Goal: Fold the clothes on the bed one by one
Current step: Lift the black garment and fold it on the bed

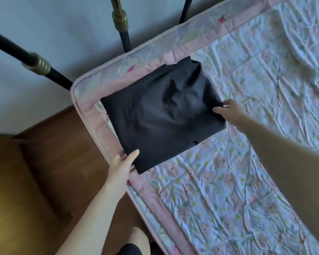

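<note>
A dark grey folded garment (160, 115) lies as a rough square on the near left corner of the bed (237, 181), partly over the pink border. My left hand (121, 167) holds its near left corner, thumb on top and fingers under the cloth. My right hand (229, 112) pinches the garment's right edge, with the thumb lying on the fabric. A bulge of wrinkles rises in the garment's middle.
The floral quilt has a pink border (98, 115) and wrinkles to the right. A black and brass bed frame (39, 65) stands behind the corner, against a pale wall. Brown wooden floor (66, 150) and an ochre piece of furniture (13, 190) lie to the left.
</note>
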